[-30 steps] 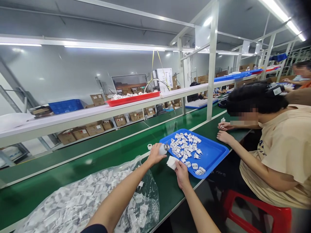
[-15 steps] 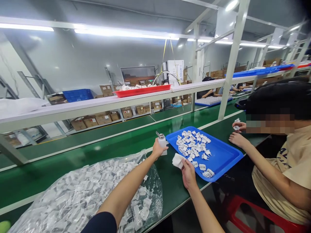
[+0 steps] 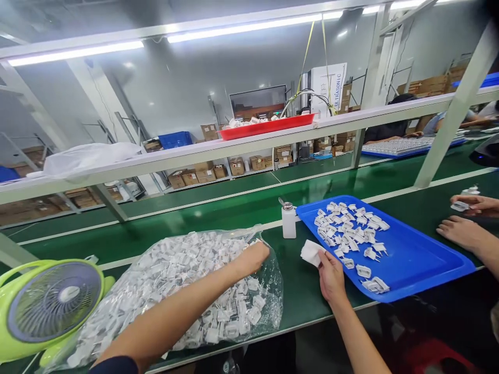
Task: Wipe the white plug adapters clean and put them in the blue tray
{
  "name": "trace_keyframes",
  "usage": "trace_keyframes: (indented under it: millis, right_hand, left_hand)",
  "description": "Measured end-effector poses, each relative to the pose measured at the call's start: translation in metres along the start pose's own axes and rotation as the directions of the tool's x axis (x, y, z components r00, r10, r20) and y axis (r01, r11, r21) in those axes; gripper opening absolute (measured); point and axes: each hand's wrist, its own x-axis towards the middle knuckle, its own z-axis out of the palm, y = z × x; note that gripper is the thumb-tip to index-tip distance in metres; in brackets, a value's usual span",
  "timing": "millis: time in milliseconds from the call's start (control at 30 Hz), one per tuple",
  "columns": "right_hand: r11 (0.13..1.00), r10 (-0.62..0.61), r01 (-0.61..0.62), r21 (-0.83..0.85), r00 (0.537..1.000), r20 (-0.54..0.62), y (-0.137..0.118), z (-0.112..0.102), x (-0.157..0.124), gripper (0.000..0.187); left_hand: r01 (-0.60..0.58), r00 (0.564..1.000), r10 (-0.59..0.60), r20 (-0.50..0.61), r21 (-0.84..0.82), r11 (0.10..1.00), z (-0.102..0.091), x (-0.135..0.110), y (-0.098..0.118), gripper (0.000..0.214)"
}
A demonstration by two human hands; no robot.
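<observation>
My left hand (image 3: 255, 258) is at the right part of a clear plastic bag (image 3: 276, 306) full of small white plastic plug housings (image 3: 202, 259). Its fingers curl down among the pieces, and what they grip is hidden. A folded white cloth (image 3: 312, 253) is pinched between the thumb and fingers of my right hand (image 3: 331, 275), just left of a blue tray (image 3: 432, 280). Several white plug housings (image 3: 346, 223), some showing metal pins, lie on that tray. Between bag and tray a white dispenser bottle (image 3: 289, 222) stands upright, its metal cap flipped up.
A green fan (image 3: 58, 301) stands at the left beside the bag. Above the bench runs a shelf with a red tray (image 3: 268, 127) of white parts. At the right, a co-worker's hands (image 3: 463, 228) hold a white piece. Shelf posts (image 3: 448, 119) rise behind the blue tray.
My left hand has let go of the bottle, now standing on the bench, and moved left to the bag. My right hand still holds the cloth. The view has turned left.
</observation>
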Motion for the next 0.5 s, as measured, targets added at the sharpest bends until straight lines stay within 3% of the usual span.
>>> trace_keyframes:
  millis: [133,300,500]
  right_hand:
    - [1.000,0.015,-0.015,-0.015,1.000,-0.006,-0.001,0.001,0.000,0.030]
    - [0.999,0.013,-0.013,-0.030,1.000,0.001,-0.002,0.001,0.000,0.031]
    - [0.995,-0.044,0.045,-0.088,0.999,0.014,-0.004,0.002,-0.002,0.033]
  left_hand:
    - [0.110,0.987,-0.105,0.118,-0.031,0.993,-0.004,-0.028,0.005,0.031]
    - [0.255,0.965,-0.245,0.091,-0.120,0.959,-0.014,-0.029,0.023,0.028]
    - [0.400,0.892,-0.442,-0.094,-0.291,0.869,0.006,-0.027,0.098,0.020]
